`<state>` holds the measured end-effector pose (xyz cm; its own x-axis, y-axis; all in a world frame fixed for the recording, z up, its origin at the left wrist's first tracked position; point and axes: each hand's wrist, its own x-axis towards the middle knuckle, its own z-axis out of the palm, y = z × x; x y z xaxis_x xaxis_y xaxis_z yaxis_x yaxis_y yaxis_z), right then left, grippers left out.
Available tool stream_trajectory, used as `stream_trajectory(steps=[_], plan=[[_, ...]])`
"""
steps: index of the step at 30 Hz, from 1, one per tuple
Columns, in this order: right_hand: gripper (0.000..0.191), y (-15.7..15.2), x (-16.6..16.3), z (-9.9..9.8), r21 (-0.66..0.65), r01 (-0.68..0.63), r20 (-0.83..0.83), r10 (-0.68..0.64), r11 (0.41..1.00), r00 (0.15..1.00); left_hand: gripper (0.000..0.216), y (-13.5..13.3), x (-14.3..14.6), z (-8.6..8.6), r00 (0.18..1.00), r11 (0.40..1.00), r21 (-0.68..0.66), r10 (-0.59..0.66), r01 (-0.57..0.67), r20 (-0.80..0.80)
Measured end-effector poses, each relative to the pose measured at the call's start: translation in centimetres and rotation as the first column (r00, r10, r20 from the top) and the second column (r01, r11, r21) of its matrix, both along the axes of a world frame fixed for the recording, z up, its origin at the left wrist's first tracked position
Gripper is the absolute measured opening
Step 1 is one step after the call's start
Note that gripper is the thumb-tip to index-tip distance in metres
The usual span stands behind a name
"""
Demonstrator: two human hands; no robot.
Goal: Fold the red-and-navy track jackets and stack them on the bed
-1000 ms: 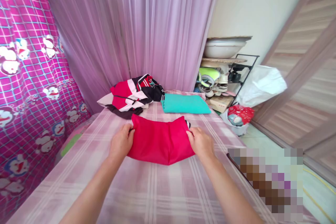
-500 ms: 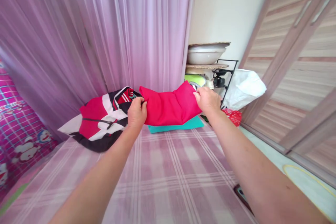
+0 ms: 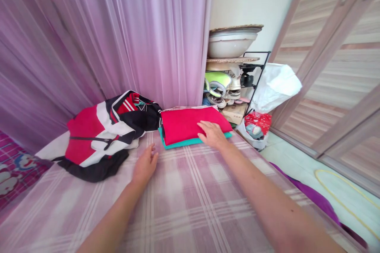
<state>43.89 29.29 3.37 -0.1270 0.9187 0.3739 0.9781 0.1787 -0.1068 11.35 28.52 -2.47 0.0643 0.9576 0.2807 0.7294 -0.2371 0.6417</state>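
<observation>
A folded red garment [image 3: 187,123] lies flat on a folded teal cloth [image 3: 181,143], whose edge shows along the front. My right hand [image 3: 212,134] is open, its fingers resting on or just over the red garment's right part. Just above the bed's plaid sheet [image 3: 175,189], my left hand [image 3: 145,162] is open and holds nothing. It is in front of the stack's left corner. To its left lies a loose jacket [image 3: 97,132] in red, white and black, its collar facing the stack.
Behind the bed hangs a purple curtain [image 3: 148,35]. A black shoe rack [image 3: 252,83] carries basins [image 3: 233,43] and shoes. Beside it are a white bag [image 3: 276,87] and a red bag [image 3: 257,122]. A wooden wardrobe [image 3: 332,63] stands at the right.
The red garment has come down from between my hands onto the teal cloth. Both hands have let go; my left has drawn back towards me. The view has shifted.
</observation>
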Motion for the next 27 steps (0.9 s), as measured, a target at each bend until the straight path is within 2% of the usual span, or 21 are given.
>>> stream_trajectory(steps=[2,3,7,10,14,21,27], plan=[[0.059,-0.6,-1.7,-0.3,-0.018,-0.14,0.047,0.141,0.99,0.989,0.048,-2.0,-2.0,-0.9,1.0,0.999,0.039,-0.002,0.001,0.017],[0.06,-0.7,-2.5,-0.4,-0.022,-0.164,0.063,0.165,0.986,0.984,0.048,-2.9,-2.8,-1.2,0.999,0.999,0.05,0.011,-0.012,0.035],[0.054,-0.2,-5.0,-0.4,-0.027,-0.118,0.074,0.12,0.993,0.99,0.049,-4.6,-4.1,-1.6,0.991,0.998,0.024,0.061,-0.064,0.116],[0.042,0.4,-6.1,-0.5,-0.037,-0.068,0.038,0.069,0.997,0.997,0.046,-4.6,-3.7,-1.1,0.985,0.996,0.001,0.087,-0.088,0.146],[0.041,-0.1,-6.9,-1.8,-0.002,-0.04,-0.032,0.04,0.999,0.999,0.039,-4.4,-3.1,-0.7,0.973,0.993,-0.017,0.118,-0.117,0.196],[0.056,-5.3,-10.0,-5.9,0.112,0.054,-0.108,-0.042,0.992,0.993,0.031,-4.3,-2.9,-0.4,0.945,0.988,-0.041,0.156,-0.151,0.287],[0.046,-9.7,-11.2,-9.0,0.225,0.123,-0.233,-0.069,0.967,0.97,0.029,-4.5,-2.6,-0.3,0.91,0.978,-0.078,0.207,-0.192,0.358]])
